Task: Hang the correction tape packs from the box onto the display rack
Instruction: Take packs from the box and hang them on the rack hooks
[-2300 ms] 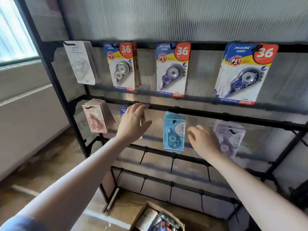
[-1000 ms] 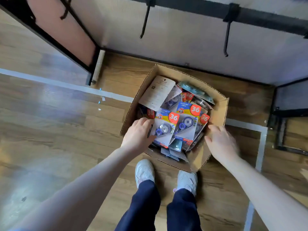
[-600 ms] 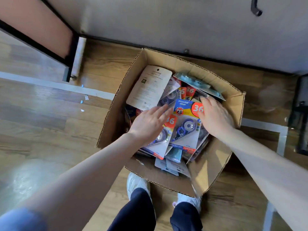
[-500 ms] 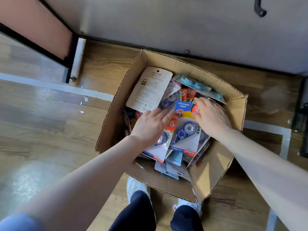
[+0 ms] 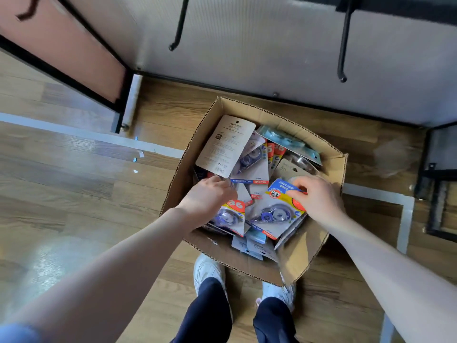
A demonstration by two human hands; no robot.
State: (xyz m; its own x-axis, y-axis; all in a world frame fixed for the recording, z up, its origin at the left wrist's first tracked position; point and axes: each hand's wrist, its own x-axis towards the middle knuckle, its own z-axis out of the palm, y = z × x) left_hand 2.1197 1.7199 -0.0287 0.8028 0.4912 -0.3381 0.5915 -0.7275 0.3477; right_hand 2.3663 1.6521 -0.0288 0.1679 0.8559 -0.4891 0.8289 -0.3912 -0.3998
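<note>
Cardboard box (image 5: 321, 246) sits open on the wooden floor (image 5: 74, 194), heaped with carded correction tape packs (image 5: 249, 164), and both hands are down inside it. The right hand (image 5: 319, 201) has its fingers curled over the top edge of a blue and yellow pack (image 5: 274, 214), pinching the card near its hang hole; that pack lies tilted on the heap, its lower end pointing back toward the wrist and the near box wall. The left hand (image 5: 207, 199) reaches in with knuckles up and fingers bent downward onto a second pack marked 36 (image 5: 231, 214), which shows just below and to the right of its palm; whether it actually grips that pack or only presses on it cannot be told, as the fingertips are hidden. Just beyond the left hand's fingertips a beige card (image 5: 225, 144) lies face down against the far left wall of the box. Farther out past both hands, two black hooks (image 5: 342, 70) of the display rack (image 5: 272, 45) hang bare before its grey back panel. Below the wrists, white shoes (image 5: 207, 271) stand right against the near side of the box.
</note>
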